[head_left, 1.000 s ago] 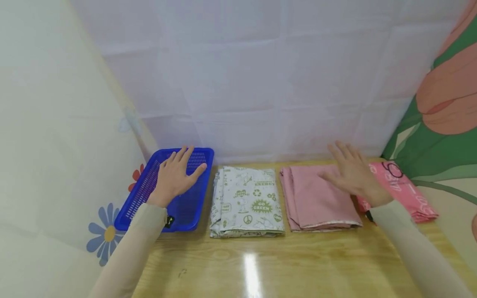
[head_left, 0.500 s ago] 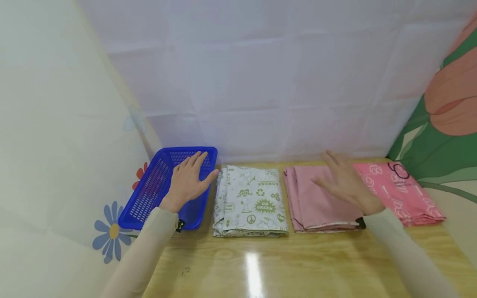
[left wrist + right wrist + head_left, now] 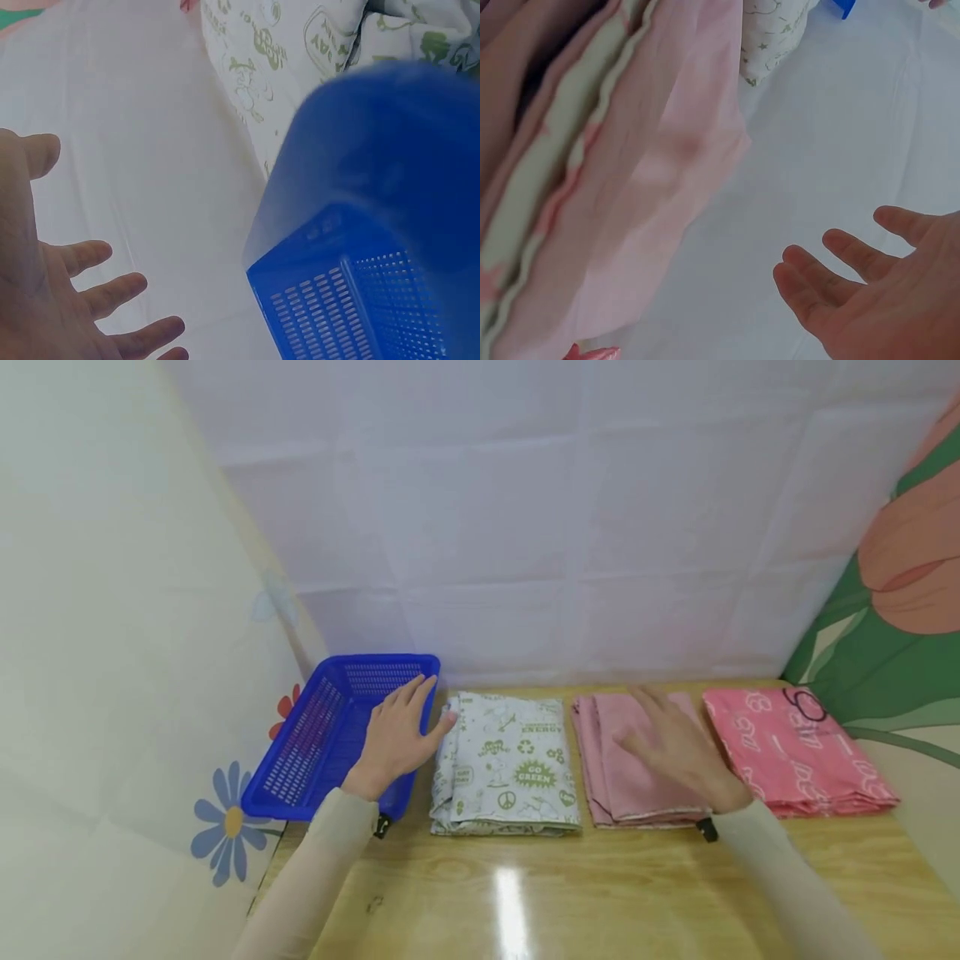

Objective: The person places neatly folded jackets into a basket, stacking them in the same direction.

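Both grips flat open: left hand (image 3: 395, 735) over blue basket (image 3: 315, 752), right hand (image 3: 671, 747) over pink cloth (image 3: 622, 777).

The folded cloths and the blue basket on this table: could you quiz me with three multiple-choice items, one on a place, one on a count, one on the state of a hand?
1. Where does the blue basket stand?
A. left of the white printed cloth
B. between the two pink cloths
C. on top of a cloth

2. How many folded cloths lie in the row on the table?
A. one
B. three
C. five

3. How is the left hand?
A. clenched in a fist
B. gripping a cloth
C. open, fingers straight, over the basket

Answers:
1 A: the basket is at the left end, beside the white printed cloth.
2 B: white printed cloth, plain pink cloth, bright pink patterned cloth.
3 C: the head view shows spread fingers that hold nothing.
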A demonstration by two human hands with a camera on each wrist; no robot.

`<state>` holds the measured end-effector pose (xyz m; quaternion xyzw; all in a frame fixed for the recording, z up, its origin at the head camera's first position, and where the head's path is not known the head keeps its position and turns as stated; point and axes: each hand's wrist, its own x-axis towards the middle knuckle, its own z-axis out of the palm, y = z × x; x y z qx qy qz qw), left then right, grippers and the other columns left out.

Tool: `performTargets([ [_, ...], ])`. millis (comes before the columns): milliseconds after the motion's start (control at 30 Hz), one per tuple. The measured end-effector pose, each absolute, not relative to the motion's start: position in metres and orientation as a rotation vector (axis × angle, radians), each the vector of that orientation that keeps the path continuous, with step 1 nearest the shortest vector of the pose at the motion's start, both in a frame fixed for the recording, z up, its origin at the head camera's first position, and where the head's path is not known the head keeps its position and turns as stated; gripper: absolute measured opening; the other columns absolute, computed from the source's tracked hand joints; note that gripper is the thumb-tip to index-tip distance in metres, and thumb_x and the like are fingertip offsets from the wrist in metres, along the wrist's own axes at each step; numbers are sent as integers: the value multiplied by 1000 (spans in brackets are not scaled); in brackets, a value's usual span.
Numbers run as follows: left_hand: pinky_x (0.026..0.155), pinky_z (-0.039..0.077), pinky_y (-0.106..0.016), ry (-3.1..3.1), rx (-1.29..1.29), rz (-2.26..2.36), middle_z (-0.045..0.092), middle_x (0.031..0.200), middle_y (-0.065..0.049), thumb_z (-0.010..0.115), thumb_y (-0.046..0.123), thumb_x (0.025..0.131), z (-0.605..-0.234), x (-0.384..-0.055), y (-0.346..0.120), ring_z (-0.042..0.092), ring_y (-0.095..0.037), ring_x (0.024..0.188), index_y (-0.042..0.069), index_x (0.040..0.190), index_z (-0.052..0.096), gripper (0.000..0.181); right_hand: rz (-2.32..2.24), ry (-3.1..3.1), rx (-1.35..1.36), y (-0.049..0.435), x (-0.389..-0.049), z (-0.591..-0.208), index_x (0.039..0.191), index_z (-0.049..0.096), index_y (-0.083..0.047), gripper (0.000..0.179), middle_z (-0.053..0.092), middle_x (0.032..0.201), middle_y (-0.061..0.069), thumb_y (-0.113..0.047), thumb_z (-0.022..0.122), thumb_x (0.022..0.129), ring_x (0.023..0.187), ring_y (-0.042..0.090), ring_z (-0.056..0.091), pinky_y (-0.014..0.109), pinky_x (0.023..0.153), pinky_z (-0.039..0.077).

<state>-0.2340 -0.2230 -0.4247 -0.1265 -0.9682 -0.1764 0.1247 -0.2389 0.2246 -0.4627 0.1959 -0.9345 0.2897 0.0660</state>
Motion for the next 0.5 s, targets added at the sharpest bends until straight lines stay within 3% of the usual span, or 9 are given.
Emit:
performTargets([
  [333, 115, 37, -74, -2799, -421, -539, 40, 169, -18, 56, 61, 104, -437, -227, -212, 41, -50, 150, 15, 166, 39, 79, 947, -2801, 613, 209, -234, -467, 171, 22, -15, 86, 23, 176, 20, -52, 61, 105, 159, 49, 25, 78, 121, 24],
  [500, 114, 38, -75, -2785, -430, -556, 40, 169, -17, 55, 60, 104, -440, -224, -205, 42, -50, 149, 17, 165, 40, 76, 963, -2788, 645, 200, -234, -471, 171, 21, -15, 85, 22, 176, 20, -45, 65, 104, 160, 48, 24, 78, 121, 23],
])
